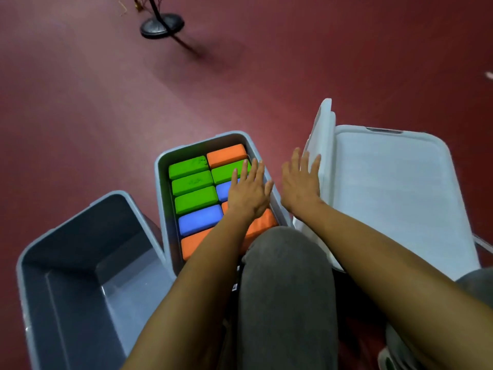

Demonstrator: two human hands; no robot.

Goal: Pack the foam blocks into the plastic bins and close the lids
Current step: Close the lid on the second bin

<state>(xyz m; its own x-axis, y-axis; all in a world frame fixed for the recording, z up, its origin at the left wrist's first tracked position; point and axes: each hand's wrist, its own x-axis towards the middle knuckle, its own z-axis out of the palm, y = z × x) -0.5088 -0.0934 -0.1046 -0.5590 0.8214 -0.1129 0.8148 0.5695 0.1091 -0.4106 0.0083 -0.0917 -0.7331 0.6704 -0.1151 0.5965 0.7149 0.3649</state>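
A grey plastic bin [162,166] in the middle of the floor holds two rows of foam blocks: green blocks [192,181], a blue block [200,219] and orange blocks [227,154]. My left hand [248,193] lies flat with straight fingers on the right row of blocks, hiding part of a blue and an orange one. My right hand [300,182] is spread open just right of the bin, its fingertips at a white lid [324,145] that stands on edge. A second white lid [394,193] lies flat on a bin to the right.
An empty grey bin [80,276] stands at the lower left, touching the filled one. My knee in grey trousers [285,289] is between the bins. A black round stand base [161,25] with a cable is far off on the red floor.
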